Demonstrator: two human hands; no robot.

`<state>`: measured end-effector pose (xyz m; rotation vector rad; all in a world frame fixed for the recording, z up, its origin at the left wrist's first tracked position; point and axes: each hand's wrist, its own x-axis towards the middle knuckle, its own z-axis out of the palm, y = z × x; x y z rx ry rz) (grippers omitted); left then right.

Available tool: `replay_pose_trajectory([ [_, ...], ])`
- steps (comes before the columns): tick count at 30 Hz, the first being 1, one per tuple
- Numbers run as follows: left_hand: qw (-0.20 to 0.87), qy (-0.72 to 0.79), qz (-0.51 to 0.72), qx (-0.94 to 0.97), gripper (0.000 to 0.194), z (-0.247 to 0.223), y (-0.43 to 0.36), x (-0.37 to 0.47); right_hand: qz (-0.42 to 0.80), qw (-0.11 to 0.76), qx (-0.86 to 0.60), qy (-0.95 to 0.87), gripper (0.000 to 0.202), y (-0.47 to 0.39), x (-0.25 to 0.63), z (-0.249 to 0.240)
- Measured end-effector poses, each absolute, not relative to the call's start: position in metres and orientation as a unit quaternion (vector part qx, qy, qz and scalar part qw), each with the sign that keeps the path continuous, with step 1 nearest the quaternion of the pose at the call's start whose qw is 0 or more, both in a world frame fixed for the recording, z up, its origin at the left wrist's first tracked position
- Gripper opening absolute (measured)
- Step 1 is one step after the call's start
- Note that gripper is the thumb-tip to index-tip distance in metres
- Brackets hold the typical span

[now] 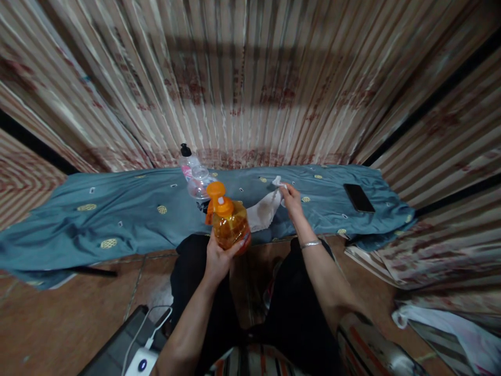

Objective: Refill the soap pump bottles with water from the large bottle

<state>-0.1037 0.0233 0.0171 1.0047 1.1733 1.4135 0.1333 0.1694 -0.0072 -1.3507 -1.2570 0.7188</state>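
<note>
My left hand (220,258) is wrapped round the lower part of a clear plastic bottle of amber liquid (230,227) with an orange top. The bottle is held upright above the near edge of the cloth-covered surface, and an orange flap stands up from its top. My right hand (291,201) pinches a corner of a white cloth (264,211). The rest of the white cloth spreads to the left, partly behind the bottle. Just past the bottle stand a clear plastic container (198,184) and a pump bottle (185,151) with a black top.
A teal cloth with pineapple prints (136,209) covers the long narrow surface. A black phone (358,198) lies at its right end. Striped curtains (242,78) hang behind and at both sides. Low on the left, a white device (141,362) has a cable plugged in.
</note>
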Motion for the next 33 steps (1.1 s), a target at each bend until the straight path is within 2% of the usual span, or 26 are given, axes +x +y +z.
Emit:
replay_pose_trajectory([
  [6,0.506,0.484,0.584,0.410,0.069,0.019,0.022,-0.106,0.281,0.436,-0.495,-0.697,0.030,0.126,0.123,-0.005],
  [10,0.513,0.473,0.585,0.413,0.071,0.017,0.021,-0.106,0.241,0.403,-0.513,-0.719,0.038,0.110,0.125,-0.013],
  [15,0.516,0.460,0.586,0.423,0.071,0.017,0.021,-0.103,0.254,0.343,-0.504,-0.751,0.034,0.096,0.111,-0.035],
  [18,0.514,0.451,0.586,0.434,0.071,0.017,0.023,-0.101,0.283,0.346,-0.493,-0.746,0.035,0.090,0.105,-0.034],
  [23,0.495,0.448,0.571,0.477,0.071,0.021,0.034,-0.093,0.386,0.389,-0.419,-0.724,0.051,0.069,0.113,-0.006],
  [26,0.532,0.396,0.564,0.492,0.072,0.026,0.042,-0.085,0.465,0.391,-0.360,-0.708,0.069,0.052,0.118,0.007],
  [30,0.551,0.360,0.540,0.525,0.073,0.036,0.049,-0.073,0.505,0.391,-0.349,-0.686,0.094,0.042,0.123,0.017],
  [33,0.563,0.343,0.518,0.545,0.071,0.040,0.051,-0.065,0.498,0.385,-0.386,-0.675,0.087,0.044,0.126,0.021],
])
